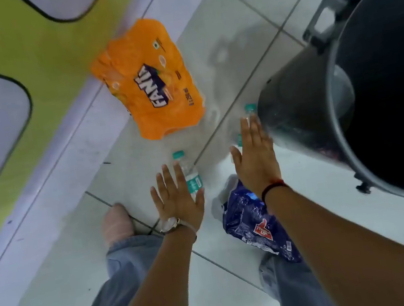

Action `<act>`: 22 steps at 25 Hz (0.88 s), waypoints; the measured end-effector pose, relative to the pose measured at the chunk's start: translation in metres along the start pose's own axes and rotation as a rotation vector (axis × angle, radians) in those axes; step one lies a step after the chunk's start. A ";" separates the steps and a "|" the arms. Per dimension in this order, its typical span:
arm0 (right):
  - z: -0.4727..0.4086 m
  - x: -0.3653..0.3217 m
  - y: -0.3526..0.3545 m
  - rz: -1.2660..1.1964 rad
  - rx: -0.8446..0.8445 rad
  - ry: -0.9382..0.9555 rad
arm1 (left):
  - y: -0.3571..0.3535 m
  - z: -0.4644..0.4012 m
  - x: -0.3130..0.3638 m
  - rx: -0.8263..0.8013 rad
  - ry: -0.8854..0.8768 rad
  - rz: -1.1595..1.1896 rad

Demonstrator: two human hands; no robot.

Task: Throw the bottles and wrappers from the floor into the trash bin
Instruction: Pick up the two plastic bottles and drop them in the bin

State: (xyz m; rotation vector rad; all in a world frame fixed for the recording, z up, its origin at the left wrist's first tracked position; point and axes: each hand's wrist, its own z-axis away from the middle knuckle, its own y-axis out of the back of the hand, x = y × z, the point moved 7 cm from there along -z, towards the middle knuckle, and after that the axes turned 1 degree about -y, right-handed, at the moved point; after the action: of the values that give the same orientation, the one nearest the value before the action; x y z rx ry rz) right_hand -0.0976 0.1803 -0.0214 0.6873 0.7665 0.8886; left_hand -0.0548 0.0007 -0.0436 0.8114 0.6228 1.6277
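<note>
We reach both arms down toward the floor (206, 54), and nothing is picked up yet: this is the start of the gathering step. Our left hand (177, 196) hovers flat with fingers spread, its grip empty, over a clear bottle (190, 173) with a teal cap. Our right hand (256, 160) is likewise spread and empty, just beside the trash bin (295, 111). The blue wrapper (254, 224) lies under that forearm; the orange wrapper (152, 81) lies farther off by the wall. Next, we judge, each hand must lower and close on the nearest item.
</note>
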 end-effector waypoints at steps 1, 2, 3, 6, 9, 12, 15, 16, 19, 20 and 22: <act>-0.011 0.010 -0.008 0.057 0.009 -0.025 | -0.016 -0.009 0.001 -0.042 0.052 0.010; -0.021 0.018 -0.014 0.081 0.025 -0.056 | -0.028 -0.018 0.002 -0.057 0.114 0.064; -0.030 0.028 -0.021 0.100 0.032 -0.098 | -0.040 -0.024 0.003 -0.079 0.178 0.108; -0.045 0.041 -0.044 0.029 0.008 -0.157 | -0.061 -0.039 0.006 -0.072 0.312 0.292; -0.050 0.039 -0.054 -0.048 0.003 -0.158 | -0.063 -0.045 0.003 -0.019 0.311 0.368; -0.044 0.029 -0.041 0.011 0.069 -0.151 | -0.049 -0.037 0.009 0.011 0.275 0.379; -0.022 0.007 -0.009 0.001 0.156 -0.100 | -0.015 -0.018 0.018 0.052 0.224 0.350; -0.013 -0.001 0.002 -0.023 0.172 -0.087 | -0.001 -0.012 0.022 0.068 0.210 0.342; 0.010 -0.035 0.054 -0.063 0.245 -0.037 | 0.058 0.003 0.042 0.129 0.138 0.384; 0.017 -0.046 0.076 -0.076 0.279 -0.023 | 0.081 0.007 0.052 0.162 0.100 0.402; 0.026 -0.065 0.122 -0.108 0.343 -0.013 | 0.127 0.013 0.070 0.231 0.032 0.429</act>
State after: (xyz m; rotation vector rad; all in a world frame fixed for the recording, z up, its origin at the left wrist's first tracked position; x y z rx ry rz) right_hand -0.1538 0.1752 0.1078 0.9427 0.9469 0.6591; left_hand -0.1291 0.0434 0.0741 1.1490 0.7013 1.9814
